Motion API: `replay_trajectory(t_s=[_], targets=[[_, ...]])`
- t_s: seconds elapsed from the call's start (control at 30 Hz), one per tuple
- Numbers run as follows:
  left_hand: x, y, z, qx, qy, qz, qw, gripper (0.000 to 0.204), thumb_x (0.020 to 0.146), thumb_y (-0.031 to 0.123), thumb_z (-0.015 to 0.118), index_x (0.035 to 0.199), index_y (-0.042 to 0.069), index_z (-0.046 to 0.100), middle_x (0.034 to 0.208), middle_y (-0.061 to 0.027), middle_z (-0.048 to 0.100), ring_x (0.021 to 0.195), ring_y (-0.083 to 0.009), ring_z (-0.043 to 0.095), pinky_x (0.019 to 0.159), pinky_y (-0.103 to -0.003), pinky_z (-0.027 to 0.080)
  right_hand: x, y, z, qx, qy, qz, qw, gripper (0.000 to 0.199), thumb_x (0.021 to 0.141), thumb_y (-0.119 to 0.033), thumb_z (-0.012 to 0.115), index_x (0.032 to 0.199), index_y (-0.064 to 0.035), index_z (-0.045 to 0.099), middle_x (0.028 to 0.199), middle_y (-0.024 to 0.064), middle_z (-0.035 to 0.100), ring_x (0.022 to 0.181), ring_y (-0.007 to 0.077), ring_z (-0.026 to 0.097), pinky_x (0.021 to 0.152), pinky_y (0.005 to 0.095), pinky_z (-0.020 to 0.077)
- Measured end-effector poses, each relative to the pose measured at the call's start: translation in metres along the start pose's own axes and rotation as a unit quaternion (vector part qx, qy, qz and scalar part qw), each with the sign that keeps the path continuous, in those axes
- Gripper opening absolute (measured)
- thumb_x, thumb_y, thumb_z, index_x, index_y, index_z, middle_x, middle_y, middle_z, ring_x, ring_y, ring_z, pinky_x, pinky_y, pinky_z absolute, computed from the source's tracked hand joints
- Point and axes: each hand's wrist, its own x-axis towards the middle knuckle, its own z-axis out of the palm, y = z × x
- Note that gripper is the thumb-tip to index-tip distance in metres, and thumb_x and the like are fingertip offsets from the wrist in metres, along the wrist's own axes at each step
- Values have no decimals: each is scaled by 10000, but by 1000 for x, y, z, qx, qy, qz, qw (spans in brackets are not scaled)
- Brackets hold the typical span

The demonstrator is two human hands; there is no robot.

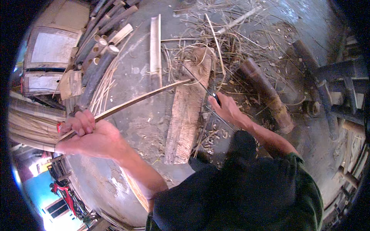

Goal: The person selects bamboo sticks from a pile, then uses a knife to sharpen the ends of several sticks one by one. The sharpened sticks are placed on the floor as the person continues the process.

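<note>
My left hand (92,134) is closed around one end of a long split bamboo strip (142,100). The strip slants up to the right, and its far end lies over a worn wooden plank (185,123) on the floor. Closed on a dark handle, my right hand (228,109) holds a knife (201,83) at the plank's right edge. Its thin blade points up and left and crosses near the strip's far tip; whether they touch I cannot tell.
Bamboo shavings (239,46) are heaped beyond the plank. A thick bamboo length (266,96) lies to the right, and a split half-piece (155,46) stretches ahead. Bamboo poles (96,77) and thin strips (110,81) are at the left. A dark ladder-like frame (348,86) stands far right.
</note>
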Motion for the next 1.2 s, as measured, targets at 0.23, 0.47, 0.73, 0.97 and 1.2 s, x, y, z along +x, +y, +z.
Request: replay_trajectory(t_s=[0.23,0.47,0.73,0.97,1.2], targets=[[-26,9,13,79,61,53,994,390,975,429,452,788,94,379,626,14,223,538,-112,247,497,-264,237,-51,-149,-9,55,-117,-223,966,365,951,-365,547,967,0,545,622,205,563,547,338,575,530,425,452],[-30,14,17,99,71,71,990,498,988,543,386,679,157,322,622,38,187,525,-84,195,498,-249,187,-52,-150,-7,75,-136,-163,974,362,934,-363,575,1026,-15,537,619,225,567,580,388,626,526,446,479],[-22,12,18,124,75,89,985,482,994,516,401,690,148,338,624,45,193,528,-82,204,489,-242,194,-24,-104,5,23,-60,-143,988,329,933,-343,577,950,-16,542,592,212,550,524,353,602,480,438,454],[-18,3,22,144,105,89,980,438,1003,416,383,707,93,375,627,6,247,541,-118,284,487,-278,266,-1,-54,11,-33,-21,-100,994,332,940,-342,541,940,-10,520,620,234,556,591,409,602,540,464,452],[-16,0,20,117,94,64,987,480,998,498,407,698,128,353,618,27,198,527,-92,196,495,-251,195,4,-33,11,-70,-6,-116,991,378,936,-367,541,872,5,554,646,244,575,615,423,609,554,470,462]])
